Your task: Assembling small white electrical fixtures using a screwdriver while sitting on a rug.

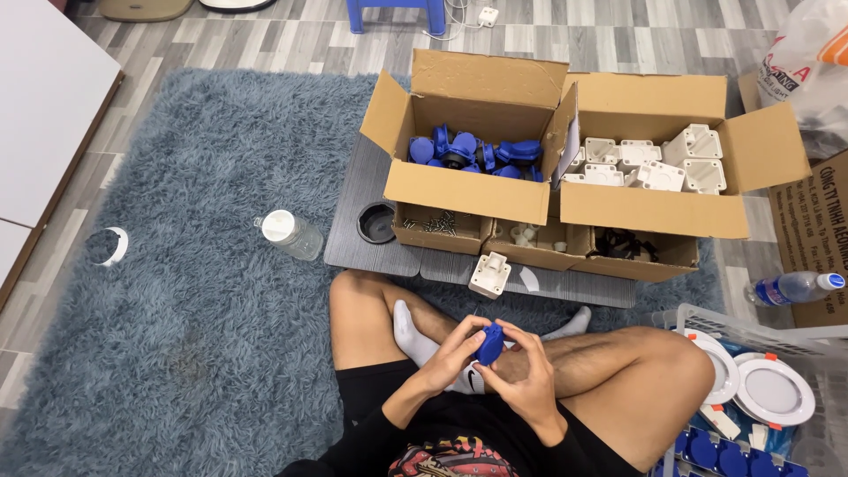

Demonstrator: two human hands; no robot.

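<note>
Your left hand (450,352) and right hand (523,371) both close their fingers on the small blue plastic cap (489,344), upright between them, the left fingers reaching over its top.

Your left hand (452,353) and right hand (528,373) meet over your crossed legs, fingers curled toward each other, both forearms angled inward from your body.

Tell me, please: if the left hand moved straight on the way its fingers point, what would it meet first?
The left hand points rightward at the blue part, which it already touches; just beyond is the right hand.
</note>
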